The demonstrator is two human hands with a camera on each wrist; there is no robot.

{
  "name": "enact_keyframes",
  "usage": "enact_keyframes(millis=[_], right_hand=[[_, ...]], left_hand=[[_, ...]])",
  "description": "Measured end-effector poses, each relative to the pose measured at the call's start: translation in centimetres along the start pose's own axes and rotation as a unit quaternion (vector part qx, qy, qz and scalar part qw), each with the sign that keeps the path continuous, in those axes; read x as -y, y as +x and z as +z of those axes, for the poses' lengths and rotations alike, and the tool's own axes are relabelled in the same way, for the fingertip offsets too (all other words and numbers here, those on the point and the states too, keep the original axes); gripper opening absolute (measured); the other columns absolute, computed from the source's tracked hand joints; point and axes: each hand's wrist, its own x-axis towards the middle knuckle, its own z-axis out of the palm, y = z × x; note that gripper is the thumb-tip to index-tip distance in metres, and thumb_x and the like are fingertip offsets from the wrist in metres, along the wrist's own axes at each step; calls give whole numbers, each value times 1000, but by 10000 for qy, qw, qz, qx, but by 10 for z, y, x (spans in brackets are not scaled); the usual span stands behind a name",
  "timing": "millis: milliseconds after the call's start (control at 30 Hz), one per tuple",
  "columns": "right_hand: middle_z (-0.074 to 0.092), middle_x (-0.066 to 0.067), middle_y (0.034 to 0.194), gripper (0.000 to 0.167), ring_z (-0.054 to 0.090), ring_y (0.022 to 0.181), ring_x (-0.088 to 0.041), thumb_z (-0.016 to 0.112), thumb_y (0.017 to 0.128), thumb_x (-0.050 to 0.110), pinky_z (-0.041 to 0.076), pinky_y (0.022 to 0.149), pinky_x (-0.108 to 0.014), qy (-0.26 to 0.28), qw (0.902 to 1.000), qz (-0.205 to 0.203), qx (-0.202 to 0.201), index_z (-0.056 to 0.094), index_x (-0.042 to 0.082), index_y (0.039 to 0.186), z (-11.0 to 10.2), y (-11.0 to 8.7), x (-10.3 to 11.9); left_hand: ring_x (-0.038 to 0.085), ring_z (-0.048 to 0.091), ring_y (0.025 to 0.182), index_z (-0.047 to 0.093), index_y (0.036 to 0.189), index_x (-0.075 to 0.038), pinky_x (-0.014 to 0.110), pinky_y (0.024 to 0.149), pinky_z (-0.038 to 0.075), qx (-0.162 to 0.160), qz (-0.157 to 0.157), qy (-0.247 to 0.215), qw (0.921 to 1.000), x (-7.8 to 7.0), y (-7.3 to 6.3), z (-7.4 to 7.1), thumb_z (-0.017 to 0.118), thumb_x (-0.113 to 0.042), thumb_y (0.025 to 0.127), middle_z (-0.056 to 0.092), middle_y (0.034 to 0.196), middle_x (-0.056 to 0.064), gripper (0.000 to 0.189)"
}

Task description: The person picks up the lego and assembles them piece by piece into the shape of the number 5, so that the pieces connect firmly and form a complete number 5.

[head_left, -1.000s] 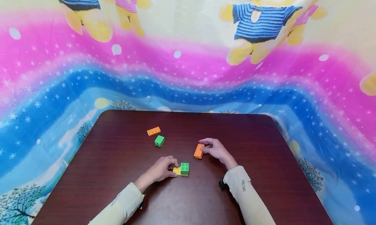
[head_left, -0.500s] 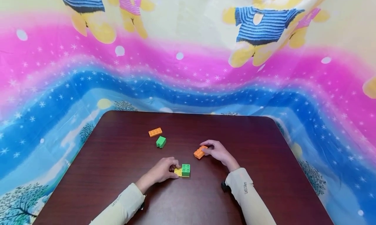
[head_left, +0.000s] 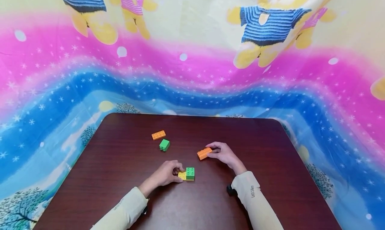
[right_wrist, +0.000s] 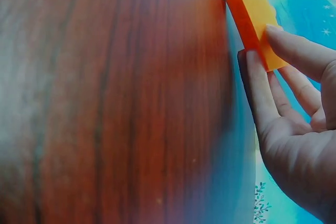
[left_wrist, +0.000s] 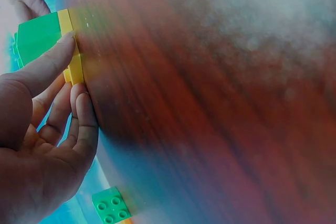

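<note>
My left hand (head_left: 166, 173) pinches the left end of a flat yellow building brick (head_left: 181, 175) on the table. A green building brick (head_left: 190, 173), studs up, is stacked on that yellow brick's right half. In the left wrist view the thumb lies along the side of the yellow brick (left_wrist: 76, 69), beside the green brick (left_wrist: 39, 38). Farther right and a little beyond, my right hand (head_left: 224, 155) holds an orange building brick (head_left: 204, 153) by its right end. The right wrist view shows thumb and fingers pinching the orange brick (right_wrist: 254, 22) at one end.
Behind the left hand, another green brick (head_left: 164, 145) lies on its side, studs toward the near left. A thin orange brick (head_left: 158, 135) is just past it. The dark wooden table (head_left: 255, 136) ends at a patterned cloth (head_left: 186, 96) hanging behind it.
The orange brick in my right hand has turned from lengthwise to nearly crosswise, its free end swinging left. My left hand and the yellow and green bricks stay in place.
</note>
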Motion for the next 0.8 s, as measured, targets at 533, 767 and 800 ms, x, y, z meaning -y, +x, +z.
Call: enact_keyframes(millis=[533,767,800], right_hand=[[67,-8,128,33,65,103,-23,84,88,17,61,87,-36,-615,9976,145,-275,75,17,120,-1,-3,-5],[68,-7,125,28,65,102,-23,82,90,20,60,90,-37,-567,9975,123,-394,76,17,117,1,-2,-1],[68,-7,125,28,65,102,-23,82,90,20,60,90,-37,-538,9976,119,-411,76,17,117,2,-3,-1]], left_hand=[[15,65,79,75,97,-10,21,69,55,-135,-359,-443,9983,6,5,6,95,-10,73,70,91,4,31],[18,64,80,75,103,-7,24,70,56,-60,-339,-564,9978,6,4,1,95,-10,73,66,92,6,36],[18,64,80,75,103,-6,24,70,56,-45,-366,-595,9975,6,4,0,95,-9,73,65,92,6,36]])
